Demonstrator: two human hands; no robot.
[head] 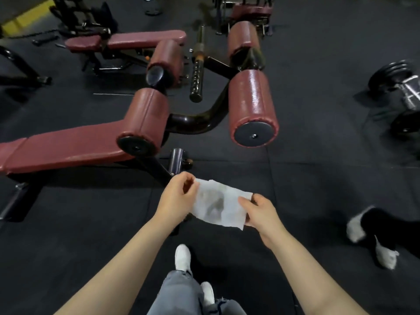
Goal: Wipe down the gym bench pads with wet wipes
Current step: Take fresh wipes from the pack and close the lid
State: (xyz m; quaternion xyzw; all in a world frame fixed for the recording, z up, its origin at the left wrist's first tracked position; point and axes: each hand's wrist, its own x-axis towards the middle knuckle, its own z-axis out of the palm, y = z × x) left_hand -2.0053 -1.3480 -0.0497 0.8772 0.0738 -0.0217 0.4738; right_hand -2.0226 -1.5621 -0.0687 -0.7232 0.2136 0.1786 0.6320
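One wet wipe (219, 204) hangs stretched between two hands just below the centre of the view, over the black rubber floor (318, 183). Its long axis runs from about ten o'clock down to four o'clock, and grey-brown smudges mark its middle. The left hand (176, 197) pinches the wipe's upper left end between thumb and curled fingers; the right hand (259, 213) pinches the lower right end the same way. The wipe lies wholly between them, touching both and nothing else.

The nearest bench pad (61, 148), dark red, lies at nine o'clock from the hands, its long axis running from the left edge up toward two o'clock. Four dark red roller pads show on this bench's frame: one (145, 119) at the bench's end, one (252, 105) at twelve o'clock from the wipe, and two farther back (168, 60) (244, 39). A second flat bench (127, 39) lies at eleven o'clock, far back. One barbell (197, 71) lies on the floor between the rollers. One dumbbell (404, 96) sits at two o'clock by the right edge. Two white shoes (183, 256) of the person show at six o'clock, and another person's two white shoes (356, 226) at four o'clock.
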